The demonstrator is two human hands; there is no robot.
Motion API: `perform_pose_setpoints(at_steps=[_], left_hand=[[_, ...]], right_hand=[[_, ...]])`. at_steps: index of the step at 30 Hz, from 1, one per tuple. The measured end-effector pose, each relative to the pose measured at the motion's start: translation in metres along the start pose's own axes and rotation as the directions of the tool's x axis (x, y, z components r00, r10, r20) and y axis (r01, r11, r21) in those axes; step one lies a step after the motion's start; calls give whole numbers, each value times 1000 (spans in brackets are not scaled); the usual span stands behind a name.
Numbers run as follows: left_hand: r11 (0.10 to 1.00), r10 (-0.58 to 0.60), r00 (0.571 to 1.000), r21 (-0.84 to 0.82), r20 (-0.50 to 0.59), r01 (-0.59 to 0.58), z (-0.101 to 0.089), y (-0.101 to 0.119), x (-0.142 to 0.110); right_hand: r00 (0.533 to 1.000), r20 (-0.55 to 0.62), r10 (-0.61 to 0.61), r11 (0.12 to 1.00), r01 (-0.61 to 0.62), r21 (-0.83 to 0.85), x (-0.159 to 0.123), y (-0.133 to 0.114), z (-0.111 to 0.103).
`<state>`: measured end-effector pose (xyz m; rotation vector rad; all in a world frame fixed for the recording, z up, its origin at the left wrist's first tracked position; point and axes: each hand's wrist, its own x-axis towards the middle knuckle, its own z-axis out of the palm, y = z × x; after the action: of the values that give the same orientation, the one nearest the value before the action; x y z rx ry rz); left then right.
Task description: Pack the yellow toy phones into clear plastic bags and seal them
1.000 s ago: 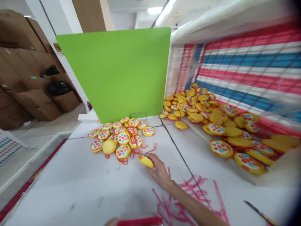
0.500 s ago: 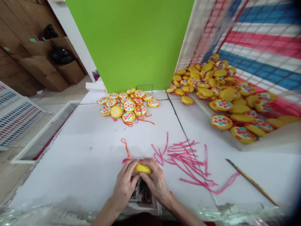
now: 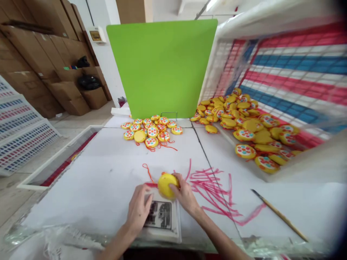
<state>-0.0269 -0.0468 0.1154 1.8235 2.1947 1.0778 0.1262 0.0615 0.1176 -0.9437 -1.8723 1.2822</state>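
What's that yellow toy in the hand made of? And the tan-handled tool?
Yellow toy: maybe plastic or painted wood; it looks smooth and evenly coloured, though blurred. Tan-handled tool: probably smooth bamboo or wood, judging by its colour; tip unclear.

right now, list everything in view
table: one, white, centre
toy: one, yellow, held centrally
toy cluster: over a dozen, yellow, far middle
toy heap: dozens, yellow, right
cords: several, orange, by toys
strips: many, pink, right of centre
thin tool: one, brown, front right
picture: one, black-and-white, front
board: one, green, back
striped sheet: one, red-white-blue, right
boxes: many, brown, back left
bags: two, black, on boxes
crates: several, white, left
bin: one, white, left
left hand: one, bare, at picture's left
right hand: one, bare, holding toy
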Motion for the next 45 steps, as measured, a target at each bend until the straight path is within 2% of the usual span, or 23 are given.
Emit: perform_pose_setpoints(at_steps=[2, 4, 6, 8, 11, 16, 20, 23, 25, 27, 30, 32, 34, 36, 37, 39, 40, 42, 45], left_hand=[[992, 84, 992, 87, 97, -93, 10, -3, -8], [963, 182, 972, 174, 150, -207, 25, -6, -12], [926, 242, 957, 255, 160, -277, 39, -8, -10], [901, 261, 943, 298, 205, -314, 48, -11, -6], [902, 261, 934, 282, 245, -326, 51, -14, -2], [947, 215, 950, 188, 224, -259, 41, -6, -2], [989, 94, 967, 93, 237, -119, 35, -1, -4], [1000, -5, 981, 23, 193, 0, 31, -3, -4], [1000, 4, 985, 0, 174, -4, 29, -6, -1], [998, 61, 973, -24, 221, -57, 27, -8, 4], [991, 130, 943, -53, 306, -119, 27, -10, 8], [987, 155, 939, -8, 308, -160, 27, -11, 8], [971, 197, 937, 74, 287, -227, 28, -11, 6], [945, 253, 932, 140, 260, -295, 28, -10, 5], [936, 275, 930, 156, 243, -317, 26, -9, 4], [932, 294, 935, 156, 199, -327, 21, -5, 4], [933, 303, 935, 142, 183, -330, 16, -2, 5], [936, 319, 936, 104, 146, -336, 4, 1, 5], [956, 289, 956, 28, 52, -291, -20, -1, 5]], right_hand=[[981, -12, 193, 949, -184, 257, 4, -5, -5], [947, 50, 317, 825, -301, 479, 6, -11, -6], [924, 114, 364, 718, -356, 598, 6, -17, -5], [909, 146, 390, 655, -385, 650, 5, -20, -4], [889, 146, 435, 616, -412, 672, 4, -14, -4], [851, 121, 511, 608, -458, 649, -1, 1, -9], [822, 102, 560, 634, -504, 586, -9, 2, -16], [813, 96, 574, 673, -535, 510, -15, -2, -24], [814, 133, 565, 693, -557, 458, -19, -4, -30], [805, 223, 550, 689, -588, 423, -21, -7, -37], [748, 421, 512, 598, -663, 451, -22, -12, -42], [745, 440, 501, 540, -666, 514, -18, -17, -38], [799, 319, 509, 583, -593, 555, -12, -22, -29], [864, 180, 471, 730, -496, 470, -6, -26, -17], [894, 153, 420, 815, -446, 371, -4, -27, -12], [939, 192, 285, 940, -313, 136, -1, -29, -3], [946, 239, 219, 971, -235, 39, -1, -30, -1], [938, 322, 129, 991, -107, -84, -2, -29, 0], [937, 325, 131, 981, -75, -179, -6, -25, -5]])
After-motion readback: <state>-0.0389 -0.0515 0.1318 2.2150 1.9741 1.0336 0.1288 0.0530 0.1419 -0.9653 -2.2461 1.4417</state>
